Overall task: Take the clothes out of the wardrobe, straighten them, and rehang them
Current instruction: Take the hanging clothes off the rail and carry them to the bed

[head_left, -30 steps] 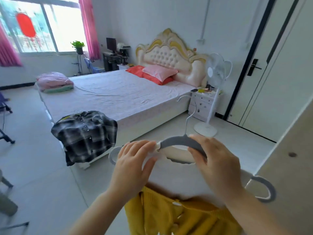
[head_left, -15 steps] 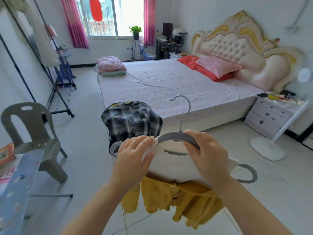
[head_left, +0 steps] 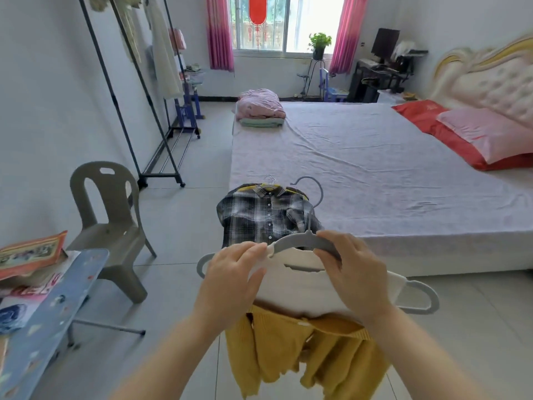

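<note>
A person's L hand point(head_left: 230, 281) pinches a white top point(head_left: 302, 287) at one shoulder of a grey hanger point(head_left: 300, 242), while the R hand point(head_left: 352, 272) curls its fingers over the hanger's other arm; a yellow knit point(head_left: 274, 350) hangs below the top. Just beyond, a plaid shirt point(head_left: 253, 217) lies on the near corner of the bed point(head_left: 375, 168). A grey chair point(head_left: 112, 220) and clothes rack point(head_left: 138, 90) stand by the L wall; folded bedding point(head_left: 259, 106) sits at the bed's far end, nr the window point(head_left: 274, 21).

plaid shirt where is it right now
In the head view the plaid shirt is draped over the near left corner of the bed, just beyond the grey hanger.
</note>
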A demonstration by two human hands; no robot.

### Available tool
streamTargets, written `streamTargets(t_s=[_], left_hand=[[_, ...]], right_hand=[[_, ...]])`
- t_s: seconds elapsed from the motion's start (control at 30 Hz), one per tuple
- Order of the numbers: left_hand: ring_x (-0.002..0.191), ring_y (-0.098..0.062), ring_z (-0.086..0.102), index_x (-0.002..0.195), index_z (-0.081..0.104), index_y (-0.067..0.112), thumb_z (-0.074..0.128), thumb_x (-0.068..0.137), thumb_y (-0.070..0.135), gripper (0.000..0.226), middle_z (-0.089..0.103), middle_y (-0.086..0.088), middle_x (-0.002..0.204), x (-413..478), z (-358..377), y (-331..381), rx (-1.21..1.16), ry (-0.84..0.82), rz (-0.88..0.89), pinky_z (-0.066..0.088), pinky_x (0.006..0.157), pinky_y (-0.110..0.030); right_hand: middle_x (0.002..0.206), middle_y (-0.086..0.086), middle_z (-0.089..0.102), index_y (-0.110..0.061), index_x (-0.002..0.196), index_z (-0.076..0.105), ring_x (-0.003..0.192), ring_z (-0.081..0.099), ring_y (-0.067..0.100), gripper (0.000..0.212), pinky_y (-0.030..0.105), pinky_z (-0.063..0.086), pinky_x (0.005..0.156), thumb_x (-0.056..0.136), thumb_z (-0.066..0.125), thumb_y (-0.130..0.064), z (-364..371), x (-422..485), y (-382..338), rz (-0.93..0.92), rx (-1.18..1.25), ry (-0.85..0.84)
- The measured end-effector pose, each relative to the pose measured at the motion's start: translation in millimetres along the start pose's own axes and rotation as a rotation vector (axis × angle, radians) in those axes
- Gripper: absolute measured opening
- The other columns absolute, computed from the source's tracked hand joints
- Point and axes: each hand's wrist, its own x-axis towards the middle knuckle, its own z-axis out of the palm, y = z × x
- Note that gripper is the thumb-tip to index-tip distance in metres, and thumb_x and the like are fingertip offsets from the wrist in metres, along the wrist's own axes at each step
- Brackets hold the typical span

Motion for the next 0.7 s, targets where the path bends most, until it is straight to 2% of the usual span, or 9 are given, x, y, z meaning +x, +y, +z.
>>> streamTargets(t_s=[0.2,0.3,0.43,0.53,0.7], left_hand=[[0.099,-0.023,0.063,0.113,0.063,0.013,0.060,0.079,0.020,0.035,0.066,0.000,0.108,77,41,-47,0.043,0.002,-0.016,0.039,0.087,-0.034],[0.094,-0.022,0.064,0.109,0.065,0.013,0.065,0.074,0.017,0.035,0.067,-0.001,0.103,120,65,-78,0.069,0.011,0.004,0.045,0.082,-0.036],[0.088,-0.019,0.066,0.104,0.067,0.014,0.069,0.069,0.017,0.035,0.068,0.001,0.097,191,102,-130,0.094,-0.048,0.019,0.050,0.078,-0.037],[0.089,-0.023,0.066,0.105,0.067,0.012,0.070,0.070,0.017,0.035,0.069,-0.001,0.099,239,121,-163,0.111,-0.117,0.016,0.051,0.077,-0.041],[0.097,-0.025,0.062,0.112,0.064,0.011,0.071,0.077,0.013,0.036,0.067,-0.003,0.105,315,154,-205,0.067,-0.166,-0.067,0.045,0.084,-0.043]], right_hand=[[0.083,-0.001,0.070,-0.017,0.097,0.068,0.072,0.069,0.021,0.025,0.026,0.050,0.050,0.073,0.072,-0.024,85,57,45,-0.003,0.049,-0.025],[0.083,0.000,0.070,-0.015,0.096,0.068,0.073,0.069,0.021,0.025,0.025,0.051,0.053,0.072,0.072,-0.022,134,87,68,0.015,0.071,-0.069],[0.080,0.000,0.070,-0.015,0.094,0.068,0.068,0.068,0.021,0.025,0.021,0.048,0.049,0.071,0.069,-0.025,213,134,104,0.037,0.067,-0.116],[0.078,-0.001,0.070,-0.014,0.091,0.068,0.066,0.068,0.020,0.024,0.018,0.046,0.048,0.071,0.068,-0.026,258,170,124,0.060,0.056,-0.155],[0.081,0.000,0.069,-0.013,0.095,0.066,0.071,0.067,0.022,0.023,0.023,0.046,0.048,0.074,0.074,-0.018,322,225,157,0.099,0.101,-0.220]])
